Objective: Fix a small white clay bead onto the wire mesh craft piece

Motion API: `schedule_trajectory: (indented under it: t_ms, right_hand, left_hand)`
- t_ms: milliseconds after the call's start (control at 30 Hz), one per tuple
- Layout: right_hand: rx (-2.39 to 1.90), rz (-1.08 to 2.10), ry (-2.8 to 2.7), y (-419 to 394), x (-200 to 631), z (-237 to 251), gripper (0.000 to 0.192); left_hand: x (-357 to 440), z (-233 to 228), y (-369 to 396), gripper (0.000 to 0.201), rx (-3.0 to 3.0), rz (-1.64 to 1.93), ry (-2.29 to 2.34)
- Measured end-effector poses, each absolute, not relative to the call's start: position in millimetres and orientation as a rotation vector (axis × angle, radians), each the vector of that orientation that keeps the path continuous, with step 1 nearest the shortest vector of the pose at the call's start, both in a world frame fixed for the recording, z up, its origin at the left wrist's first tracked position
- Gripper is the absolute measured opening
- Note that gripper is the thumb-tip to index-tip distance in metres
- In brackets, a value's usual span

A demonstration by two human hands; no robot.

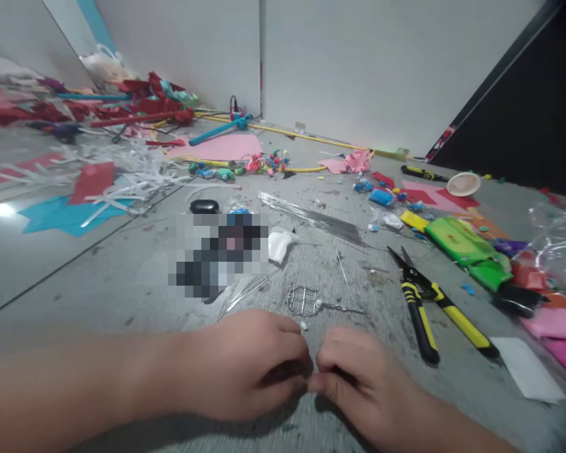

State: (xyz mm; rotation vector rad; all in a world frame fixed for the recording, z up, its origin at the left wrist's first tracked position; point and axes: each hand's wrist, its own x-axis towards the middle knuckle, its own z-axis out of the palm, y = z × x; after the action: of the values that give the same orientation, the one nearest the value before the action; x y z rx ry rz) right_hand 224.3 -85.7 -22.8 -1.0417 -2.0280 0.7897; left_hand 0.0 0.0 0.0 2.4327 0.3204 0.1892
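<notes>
My left hand [259, 368] and my right hand [358, 371] meet low in the middle of the view. Thumbs and fingers of both are pinched, with the fingertips nearly touching. Whatever lies between them is too small or blurred to name. Just beyond them a small racket shape of twisted wire [306, 302] lies flat, a round mesh head with a thin handle pointing right. A white crumb [304, 326] sits between it and my hands. Black-and-yellow pliers [424, 292] rest with handles apart to the right. Several loose thin wires [245, 292] lie past my left hand.
A bundle of straight silver wires [316, 219] lies farther back, near a white packet [282, 245] and a black oval case [204, 206]. Coloured clay packs, one green [460, 242], crowd the right. Paper strips [136, 173] and a blue sheet [66, 214] spread left. A blurred-out patch hides part of the surface.
</notes>
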Motion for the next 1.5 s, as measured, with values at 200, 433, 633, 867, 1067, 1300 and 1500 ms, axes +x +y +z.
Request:
schedule_trajectory:
  t_ms: [200,433,633,867,1067,1300,1500]
  right_hand:
    - [-1.074,0.819,-2.005,-86.0,225.8,-26.2,0.05]
    - [-1.079,0.807,-1.949,-85.3,224.0,-29.5,0.048]
    - [-1.017,0.823,-1.984,-85.5,228.5,-30.2,0.026]
    - [-1.041,0.803,-1.875,-84.7,227.5,-24.3,0.025]
    - [-1.214,0.853,-1.719,-84.1,225.9,-26.3,0.013]
    - [-1.207,0.739,-1.741,-80.4,226.8,-25.2,0.009]
    - [-1.219,0.726,-1.697,-79.7,225.3,-25.7,0.012]
  left_hand:
    - [-1.9,-3.6,-0.2,0.008,2.448,0.21,0.315]
    - [-0.7,-3.8,1.6,0.012,2.418,0.235,0.31]
    - [0.5,-2.3,0.1,0.011,2.454,0.246,0.31]
    - [0.4,-0.3,-0.1,0.008,2.422,0.288,0.412]
    - [2.0,-1.8,1.3,0.013,2.416,0.285,0.471]
    - [4.2,-3.8,5.9,0.014,2.488,0.35,0.547]
    - [6.8,-7.3,8.8,0.011,2.522,0.387,0.567]
